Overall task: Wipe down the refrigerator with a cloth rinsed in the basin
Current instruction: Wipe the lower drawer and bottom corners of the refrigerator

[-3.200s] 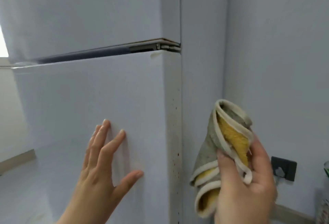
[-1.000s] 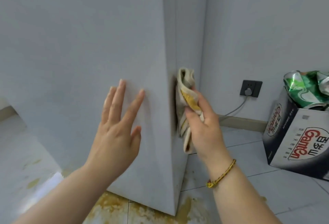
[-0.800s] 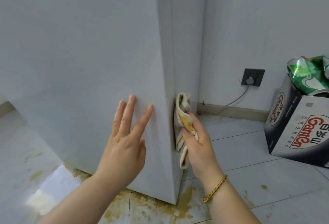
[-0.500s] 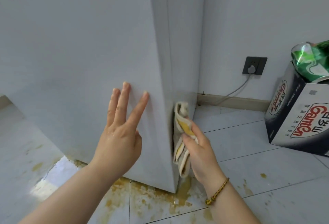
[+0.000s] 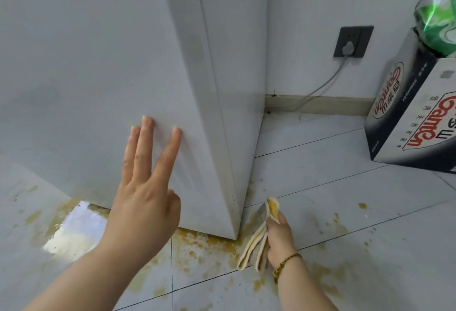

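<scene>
The left hand (image 5: 145, 202) lies on the front of the refrigerator (image 5: 98, 63) with its fingers straight and spread, holding nothing; placed this way it likely steadies the door so it does not swing while its edge is rubbed, and it props the person, who leans low; the right hand (image 5: 278, 239) grips the cloth (image 5: 259, 239), thumb pinching the folds from above and the other fingers curled round them; the cloth is folded into a thick pad, grey and yellow with a pale border, probably so that it offers a firm face to the narrow edge; it hangs down by the refrigerator's bottom right corner, just beside the door edge and close above the floor (image 5: 345, 187); it seems to stand slightly off the corner, though at this angle I cannot be sure it is not touching; a beaded bracelet (image 5: 286, 261) sits on the right wrist; yellow-brown stains (image 5: 209, 241) pool on the tiles round the refrigerator's foot, and a few dark specks show low on the door edge, so this corner looks like the dirtiest stretch and the cloth may soon need rinsing; no basin is in view; on the wall behind, a plug and cable sit in a dark socket (image 5: 352, 41), and a printed box (image 5: 414, 118) stands well apart at the right
</scene>
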`<state>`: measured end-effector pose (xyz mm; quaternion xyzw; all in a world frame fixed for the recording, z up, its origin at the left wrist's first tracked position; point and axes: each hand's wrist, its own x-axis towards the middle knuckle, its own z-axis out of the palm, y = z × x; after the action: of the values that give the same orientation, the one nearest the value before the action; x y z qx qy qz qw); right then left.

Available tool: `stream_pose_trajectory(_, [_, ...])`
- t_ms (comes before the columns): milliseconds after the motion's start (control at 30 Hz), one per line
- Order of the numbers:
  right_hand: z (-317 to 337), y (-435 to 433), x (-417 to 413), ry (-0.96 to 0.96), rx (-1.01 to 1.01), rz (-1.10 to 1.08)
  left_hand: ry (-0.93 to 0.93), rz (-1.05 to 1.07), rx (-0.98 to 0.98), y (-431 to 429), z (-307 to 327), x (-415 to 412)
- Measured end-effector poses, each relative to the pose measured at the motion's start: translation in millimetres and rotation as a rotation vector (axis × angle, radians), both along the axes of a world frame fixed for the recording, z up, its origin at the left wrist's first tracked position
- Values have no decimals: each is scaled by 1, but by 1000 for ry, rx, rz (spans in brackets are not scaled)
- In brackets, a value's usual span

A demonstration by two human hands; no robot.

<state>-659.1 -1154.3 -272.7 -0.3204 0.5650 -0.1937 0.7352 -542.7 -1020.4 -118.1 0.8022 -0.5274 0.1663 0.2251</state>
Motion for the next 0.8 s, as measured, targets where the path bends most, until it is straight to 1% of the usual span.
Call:
stream_pose_trajectory(167, [2, 14, 29, 125, -54, 120, 61, 5, 50, 3, 10, -4])
stream_pose_trajectory(300, [15, 23, 34, 84, -25, 126, 66, 9, 65, 4, 11, -3])
stream_pose_trajectory(333, [19, 24, 35, 72, -47, 119, 64, 9, 67, 4, 10, -3])
stream_pose_trajectory(433, [42, 26, 24, -61, -176, 109, 76, 20, 54, 3, 8, -3])
stream_pose_trajectory(500, [50, 26, 18, -102, -272, 113, 105, 39, 47, 3, 8, -6])
stream_pose_trajectory(567, [55, 26, 16, -65, -338, 130, 145, 49, 47, 3, 8, -8])
stream_pose_trajectory(733, [57, 29, 30, 60, -337, 263, 133, 60, 68, 4, 14, -10])
stream_pose_trajectory(800, [69, 33, 31, 55, -391, 232, 173, 83, 86, 5, 16, -11])
